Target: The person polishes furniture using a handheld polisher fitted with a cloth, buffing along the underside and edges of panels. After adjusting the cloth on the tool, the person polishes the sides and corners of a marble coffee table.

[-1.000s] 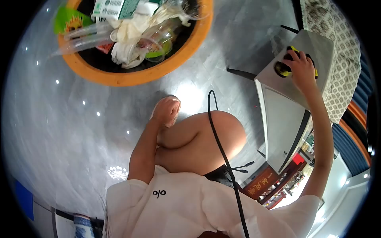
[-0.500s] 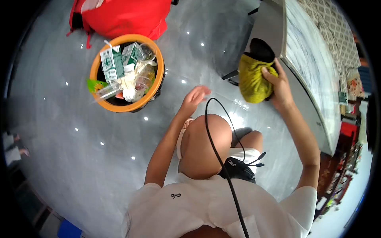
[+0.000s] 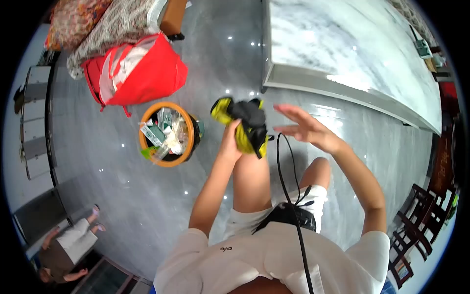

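Note:
My left hand [image 3: 230, 142] is closed around a soft yellow-and-black fabric item [image 3: 252, 120], held above my left knee. Its dark grey middle bulges upward and yellow parts show at both ends; the exact kind is unclear. My right hand [image 3: 312, 131] is a short way to the right of it, fingers stretched out and slightly blurred, holding nothing. A black cable [image 3: 280, 169] hangs between my arms, its upper loop just below the right fingers.
An orange-rimmed bin [image 3: 142, 133] full of cartons and plastic cups stands on the grey floor at left. Behind it lies a red bag [image 3: 164, 78]. A marble-topped table [image 3: 342, 36] fills the upper right. Another person [image 3: 66, 250] is at lower left.
The yellow-and-black item has passed from my right hand to my left and moved leftward, away from the table. My right hand has opened. The view has shifted, showing more room.

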Demonstrator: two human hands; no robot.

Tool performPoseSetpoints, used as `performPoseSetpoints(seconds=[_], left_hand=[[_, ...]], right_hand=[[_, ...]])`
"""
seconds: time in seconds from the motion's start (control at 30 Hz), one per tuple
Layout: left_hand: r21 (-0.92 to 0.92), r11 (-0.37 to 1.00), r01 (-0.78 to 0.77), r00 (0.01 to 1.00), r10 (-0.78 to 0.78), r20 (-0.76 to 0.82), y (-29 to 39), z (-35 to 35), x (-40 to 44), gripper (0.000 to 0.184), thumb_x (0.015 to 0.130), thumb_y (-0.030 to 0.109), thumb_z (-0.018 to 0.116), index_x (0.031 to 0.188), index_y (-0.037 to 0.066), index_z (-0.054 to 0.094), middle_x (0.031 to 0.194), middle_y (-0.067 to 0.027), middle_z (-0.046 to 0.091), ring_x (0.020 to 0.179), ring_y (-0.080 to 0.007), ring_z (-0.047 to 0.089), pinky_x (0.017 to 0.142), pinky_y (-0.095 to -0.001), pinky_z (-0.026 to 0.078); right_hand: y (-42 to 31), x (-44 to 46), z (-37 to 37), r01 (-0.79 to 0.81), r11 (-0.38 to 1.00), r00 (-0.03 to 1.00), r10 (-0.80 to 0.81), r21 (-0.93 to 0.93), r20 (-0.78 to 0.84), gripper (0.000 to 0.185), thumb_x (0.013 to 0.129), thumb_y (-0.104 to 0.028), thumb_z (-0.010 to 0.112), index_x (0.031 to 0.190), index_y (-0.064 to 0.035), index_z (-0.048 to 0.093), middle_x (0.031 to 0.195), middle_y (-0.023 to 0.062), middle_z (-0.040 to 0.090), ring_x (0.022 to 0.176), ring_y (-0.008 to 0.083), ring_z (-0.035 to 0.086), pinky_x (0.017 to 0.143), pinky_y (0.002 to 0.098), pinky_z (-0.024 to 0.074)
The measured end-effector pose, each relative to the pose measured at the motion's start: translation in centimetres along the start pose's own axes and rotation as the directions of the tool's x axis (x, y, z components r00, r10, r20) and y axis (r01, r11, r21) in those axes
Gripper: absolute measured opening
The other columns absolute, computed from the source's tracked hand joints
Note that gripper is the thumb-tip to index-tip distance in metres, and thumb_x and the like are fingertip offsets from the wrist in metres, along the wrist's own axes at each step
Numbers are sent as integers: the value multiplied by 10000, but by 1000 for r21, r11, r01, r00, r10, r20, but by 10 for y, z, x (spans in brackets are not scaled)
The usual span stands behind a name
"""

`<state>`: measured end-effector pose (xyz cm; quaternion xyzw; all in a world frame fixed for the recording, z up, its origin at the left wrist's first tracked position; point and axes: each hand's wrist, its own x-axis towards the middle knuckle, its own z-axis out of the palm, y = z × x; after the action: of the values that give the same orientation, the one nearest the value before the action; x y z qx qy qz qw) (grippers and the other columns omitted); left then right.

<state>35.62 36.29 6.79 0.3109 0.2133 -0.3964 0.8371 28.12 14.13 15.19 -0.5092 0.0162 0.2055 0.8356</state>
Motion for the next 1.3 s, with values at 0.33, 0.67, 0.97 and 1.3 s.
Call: performPoseSetpoints(seconds=[0.33,0.67,0.97,1.3], left_hand=[[-61,996,-62,989,53,-138,108,59,-156,310,848,95,399,1137,15,478,1122,-104,534,1029,-238,528,888,-378,418],[222,954,-201,955,242,-174,295,254,-226,391,792,64,528,1175,78,452,1103,-66,524,1015,-227,519,873,-372,421],[238,929,-282,926,329,-188,386,289,-161,395,854,294,450,1159,44,465,1116,-90,521,1034,-236,510,891,-381,409],[527,843,107,972,23,-234,481,384,20,311,844,215,446,1100,47,496,1050,-93,554,943,-242,563,807,-366,468]], right_hand=[[-64,-211,43,7,992,202,119,123,-972,359,832,-158,476,1167,-30,465,1057,105,581,951,188,562,848,288,418],[-45,-308,137,-163,608,-134,766,777,-628,216,808,-225,496,981,-102,532,826,81,591,687,192,585,592,328,461],[-85,-90,27,4,818,75,573,575,-816,119,797,-178,504,747,-73,527,563,48,486,501,172,530,437,295,445],[-304,29,8,260,964,-178,108,59,-978,312,830,-110,462,1134,-47,496,1058,77,553,866,179,582,752,277,448]])
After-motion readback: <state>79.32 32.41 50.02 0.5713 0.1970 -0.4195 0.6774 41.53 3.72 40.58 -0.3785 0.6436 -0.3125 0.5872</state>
